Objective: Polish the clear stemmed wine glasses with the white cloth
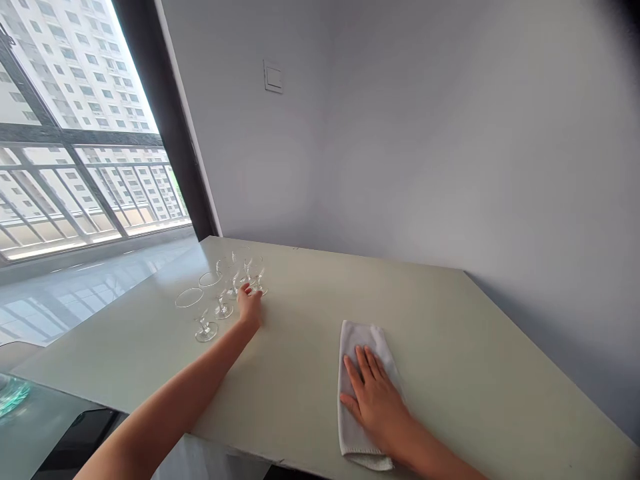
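Observation:
Several clear stemmed glasses (223, 308) stand grouped on the left part of the pale table. My left hand (250, 303) reaches to the right side of the group, its fingers at the stem and foot of a rear glass (260, 288); the fingertips are partly hidden, so a grip cannot be made out. Nearer the front, a folded white cloth (350, 427) lies on the tabletop. My right hand (373, 397) rests flat on this cloth, fingers spread.
The pale table (300, 393) reaches back to grey walls. At the lower left are a dark flat object (80, 433) and a greenish glass item (13, 395) on a lower surface. A window with railings is at the left.

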